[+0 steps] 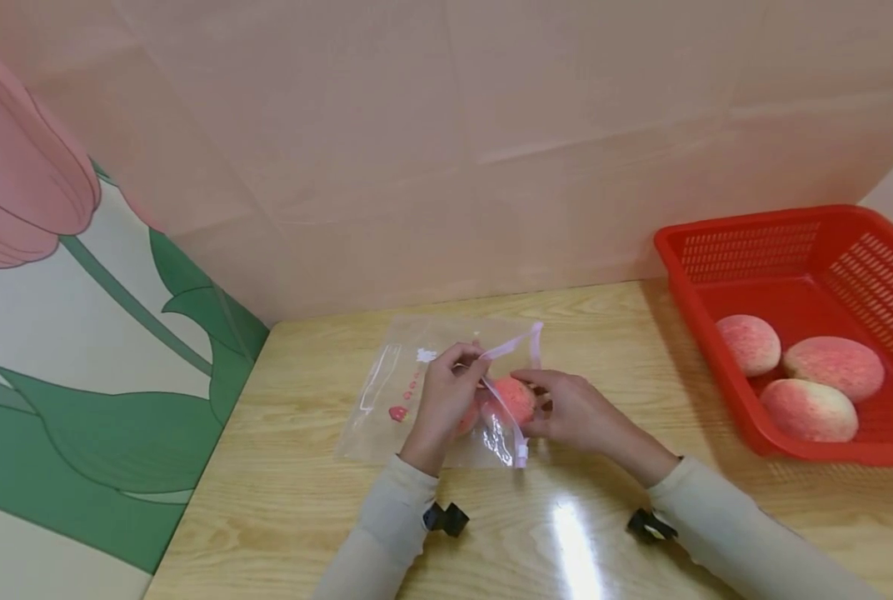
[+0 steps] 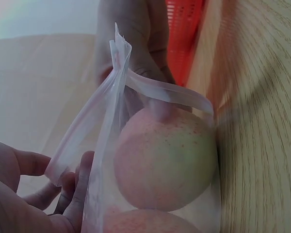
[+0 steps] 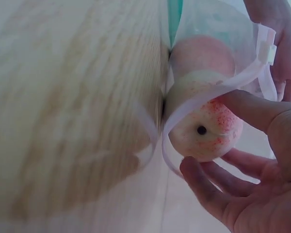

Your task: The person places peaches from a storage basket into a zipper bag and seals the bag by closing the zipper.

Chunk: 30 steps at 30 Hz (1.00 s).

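Observation:
A clear plastic zip bag (image 1: pixel 375 421) with pink strawberry prints lies on the table, its pale pink zip strip (image 1: pixel 534 346) spread apart at the mouth. My left hand (image 1: pixel 446 396) pinches the upper edge of that mouth between thumb and fingers. At the opening, my right hand (image 1: pixel 577 412) holds a pink-and-cream peach (image 3: pixel 203 128), thumb on one side and fingers on the other. A small dark hole shows in the peach's end. Deeper in the bag, another peach (image 3: pixel 203 53) sits against it. The slider (image 3: pixel 267 52) is at one end of the strip.
To the right stands a red plastic basket (image 1: pixel 754 400) with slotted walls, holding three peaches (image 1: pixel 832 367). The wooden table (image 1: pixel 281 483) meets a pinkish covered wall (image 1: pixel 356 192) behind and a tulip-painted panel (image 1: pixel 117 417) at left.

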Each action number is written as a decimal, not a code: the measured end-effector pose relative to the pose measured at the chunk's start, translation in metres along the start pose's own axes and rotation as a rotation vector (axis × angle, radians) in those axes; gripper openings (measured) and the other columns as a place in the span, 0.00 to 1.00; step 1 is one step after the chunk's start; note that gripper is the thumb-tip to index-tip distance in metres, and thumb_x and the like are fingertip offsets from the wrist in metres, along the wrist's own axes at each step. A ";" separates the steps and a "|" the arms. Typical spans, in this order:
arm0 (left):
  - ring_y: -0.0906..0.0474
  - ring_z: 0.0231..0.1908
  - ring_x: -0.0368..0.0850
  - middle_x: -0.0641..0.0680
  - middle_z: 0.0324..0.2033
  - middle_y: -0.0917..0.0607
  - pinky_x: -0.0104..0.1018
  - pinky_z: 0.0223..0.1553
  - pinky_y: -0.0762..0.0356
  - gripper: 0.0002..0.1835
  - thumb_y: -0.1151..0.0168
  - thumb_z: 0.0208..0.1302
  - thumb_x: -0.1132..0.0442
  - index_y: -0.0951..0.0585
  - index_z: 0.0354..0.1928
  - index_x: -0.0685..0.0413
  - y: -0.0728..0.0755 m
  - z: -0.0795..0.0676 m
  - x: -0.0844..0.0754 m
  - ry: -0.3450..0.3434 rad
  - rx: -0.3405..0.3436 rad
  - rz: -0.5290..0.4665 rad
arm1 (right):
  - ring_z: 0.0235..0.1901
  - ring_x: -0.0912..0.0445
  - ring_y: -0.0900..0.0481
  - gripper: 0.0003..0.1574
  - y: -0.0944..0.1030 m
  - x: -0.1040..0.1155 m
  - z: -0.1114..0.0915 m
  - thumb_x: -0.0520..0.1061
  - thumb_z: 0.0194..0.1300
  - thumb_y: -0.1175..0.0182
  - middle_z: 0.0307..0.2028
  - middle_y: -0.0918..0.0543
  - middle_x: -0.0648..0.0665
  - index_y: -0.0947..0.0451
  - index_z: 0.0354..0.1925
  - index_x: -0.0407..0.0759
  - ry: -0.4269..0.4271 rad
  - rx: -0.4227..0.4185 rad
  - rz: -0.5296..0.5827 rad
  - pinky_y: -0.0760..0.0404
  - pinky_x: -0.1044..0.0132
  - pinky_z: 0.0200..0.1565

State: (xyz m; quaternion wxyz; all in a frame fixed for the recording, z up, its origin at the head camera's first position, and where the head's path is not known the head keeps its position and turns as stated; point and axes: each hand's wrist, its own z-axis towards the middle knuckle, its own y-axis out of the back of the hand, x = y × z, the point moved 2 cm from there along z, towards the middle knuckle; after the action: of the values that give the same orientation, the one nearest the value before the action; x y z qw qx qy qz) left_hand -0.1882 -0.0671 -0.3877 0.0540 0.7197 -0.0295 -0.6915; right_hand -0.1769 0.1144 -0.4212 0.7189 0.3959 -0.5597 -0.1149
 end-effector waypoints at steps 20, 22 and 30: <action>0.22 0.28 0.39 0.55 0.44 0.18 0.30 0.29 0.15 0.06 0.40 0.67 0.69 0.19 0.42 0.67 -0.002 -0.001 -0.001 0.071 0.000 -0.066 | 0.49 0.49 0.14 0.32 -0.004 0.004 0.005 0.44 0.59 0.28 0.52 0.15 0.40 0.24 0.61 0.40 -0.029 0.035 0.114 0.14 0.55 0.51; 0.22 0.28 0.39 0.54 0.40 0.19 0.30 0.29 0.15 0.07 0.40 0.67 0.69 0.19 0.42 0.68 -0.001 -0.002 -0.001 0.073 0.005 -0.062 | 0.49 0.49 0.14 0.31 -0.004 0.004 0.005 0.44 0.60 0.29 0.53 0.15 0.40 0.24 0.61 0.40 -0.025 0.040 0.119 0.14 0.57 0.51; 0.22 0.28 0.39 0.51 0.34 0.21 0.28 0.28 0.17 0.07 0.40 0.68 0.68 0.19 0.43 0.67 -0.001 -0.001 -0.001 0.062 0.010 -0.045 | 0.40 0.56 0.14 0.30 0.000 -0.005 0.001 0.41 0.58 0.28 0.42 0.13 0.46 0.21 0.60 0.44 0.002 0.024 0.070 0.13 0.62 0.43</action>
State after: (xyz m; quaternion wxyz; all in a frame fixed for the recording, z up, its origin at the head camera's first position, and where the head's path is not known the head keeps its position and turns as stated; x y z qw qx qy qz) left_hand -0.1873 -0.0662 -0.3864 0.0357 0.7414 -0.0147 -0.6699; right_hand -0.1799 0.1166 -0.4248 0.7182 0.3846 -0.5739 -0.0825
